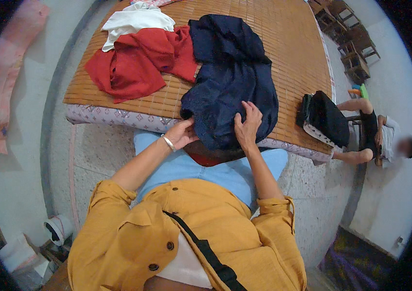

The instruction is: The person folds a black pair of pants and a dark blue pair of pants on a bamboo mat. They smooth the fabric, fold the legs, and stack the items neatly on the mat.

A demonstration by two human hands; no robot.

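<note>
We see a dark navy garment [230,82] lying crumpled on a woven bamboo mat [283,43] that covers a bed, its lower part hanging over the near edge toward the person's lap. The left hand [182,133] is at the garment's near left corner, fingers curled and pinching a fold of the navy cloth; a silver bangle [168,143] sits on that wrist. The right hand [248,125] rests flat on top of the garment just to the right, fingers close together and pressing down on the fabric. The two hands are near each other, with a ridge of cloth between them.

Just under the garment's hanging edge, between the hands and the lap, we make out a strip of dark red cloth [210,159]. To the left of the navy garment and touching it lies a red garment [135,60], spread out loosely, and at its far side a white garment [135,22] overlaps it. The mat sits on a mattress with a patterned edge [109,117].

The person wears a mustard-yellow shirt [133,233] with rolled sleeves and light blue trousers [235,177]. At the right near corner of the bed lies a black folded item [327,116]. Farther right, another person [385,138] sits on the floor, and wooden chairs [353,43] stand at the far right. A pink cloth [2,72] lies on the floor at far left.
</note>
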